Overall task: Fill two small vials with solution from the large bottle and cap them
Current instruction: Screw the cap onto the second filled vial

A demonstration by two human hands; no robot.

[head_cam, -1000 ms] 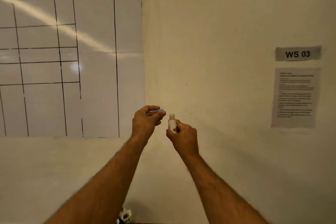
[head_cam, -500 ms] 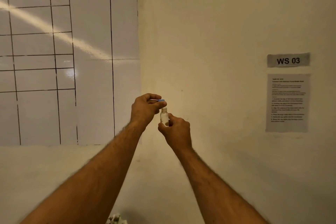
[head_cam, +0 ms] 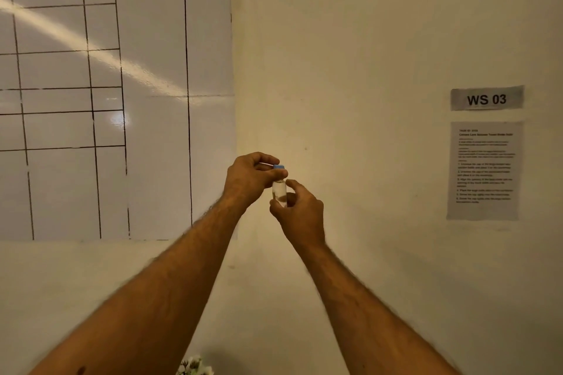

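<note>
I hold a small clear vial (head_cam: 279, 192) upright in front of the wall, raised at arm's length. My right hand (head_cam: 300, 210) grips its lower half from the right, fingers wrapped round the glass. My left hand (head_cam: 251, 178) pinches a small blue cap (head_cam: 278, 167) between thumb and fingers, and the cap sits right on the vial's neck. The large bottle and a second vial are out of view.
A whiteboard (head_cam: 115, 94) with a hand-drawn grid covers the wall on the left. On the right wall hang a "WS 03" label (head_cam: 486, 98) and a printed instruction sheet (head_cam: 484, 170). A white flower-like object (head_cam: 195, 367) peeks in at the bottom edge.
My left hand has brought the blue cap from beside the vial onto its neck. Both hands rose slightly and closed together; the view tilted a little.
</note>
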